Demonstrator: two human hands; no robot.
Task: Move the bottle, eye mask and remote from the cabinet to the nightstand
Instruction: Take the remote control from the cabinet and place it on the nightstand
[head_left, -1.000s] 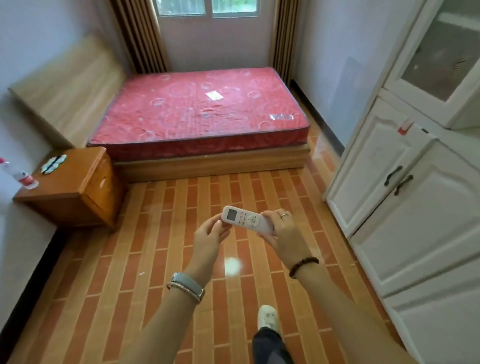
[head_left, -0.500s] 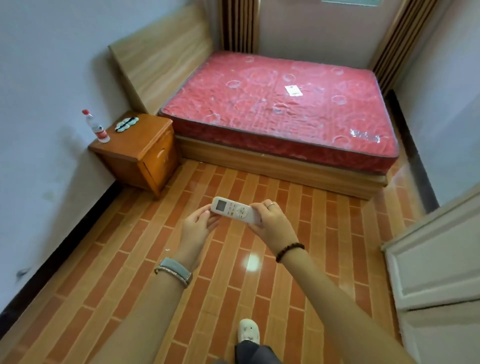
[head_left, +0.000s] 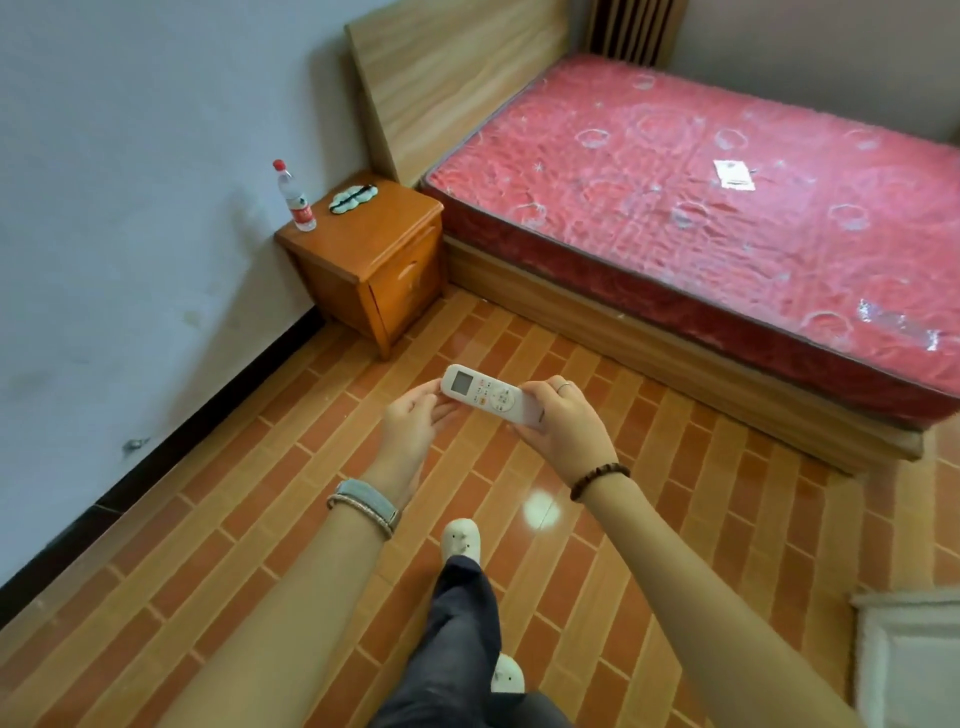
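Both your hands hold the white remote (head_left: 491, 396) above the tiled floor: right hand (head_left: 566, 434) clasped around one end, left hand (head_left: 413, 428) pinching the display end. Water bottle (head_left: 294, 196) and eye mask (head_left: 352, 198) sit on the wooden nightstand (head_left: 374, 254), well apart from you.

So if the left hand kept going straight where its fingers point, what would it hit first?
The remote: the left hand already has its fingers at the display end. Past that, the line runs roughly toward the nightstand, with only open floor between, though depth is uncertain.
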